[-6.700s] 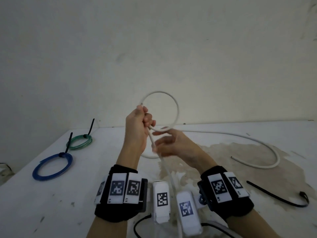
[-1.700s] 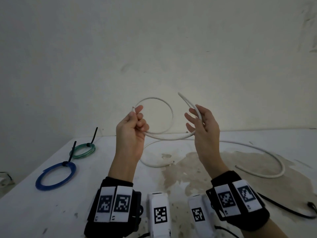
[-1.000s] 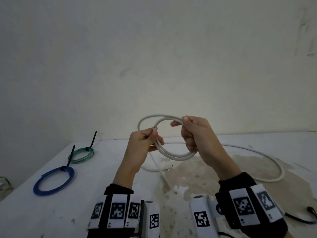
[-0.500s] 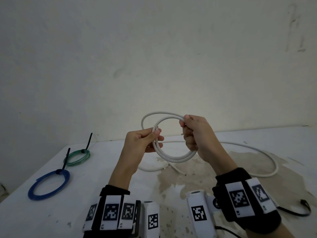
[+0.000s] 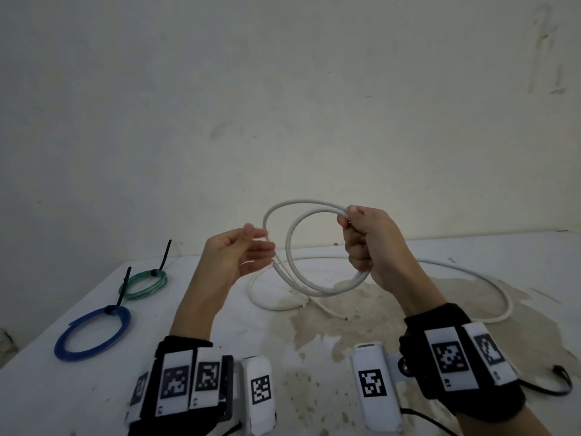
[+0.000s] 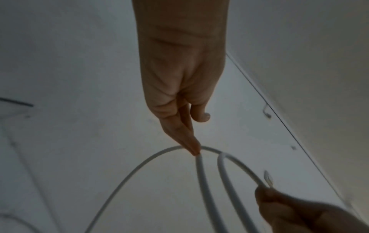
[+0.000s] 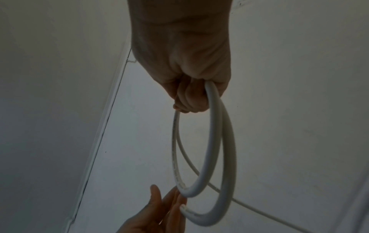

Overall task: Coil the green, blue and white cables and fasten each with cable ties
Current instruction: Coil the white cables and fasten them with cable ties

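My right hand [image 5: 356,237] grips a white cable [image 5: 290,247] wound into two loops and holds them up above the table [image 5: 94,388]. In the right wrist view its fingers [image 7: 189,97] curl round the white cable's loops [image 7: 211,141]. My left hand [image 5: 262,239] is open with straight fingers beside the loops' left side. One left fingertip [image 6: 194,150] touches the white cable [image 6: 201,173]. The rest of the cable [image 5: 471,272] trails over the table to the right. A blue coil [image 5: 91,332] and a green coil [image 5: 144,283] lie at the left, each with a black tie.
A loose black cable tie [image 5: 559,382] lies at the table's right front. A brownish stain [image 5: 345,316] covers the table's middle and right. A plain wall [image 5: 283,105] rises right behind the table. Thin black leads run from my wrist cameras at the near edge.
My left hand has let go of the white loops and opened, moving slightly left. My right hand alone now holds the coil, which hangs wider.
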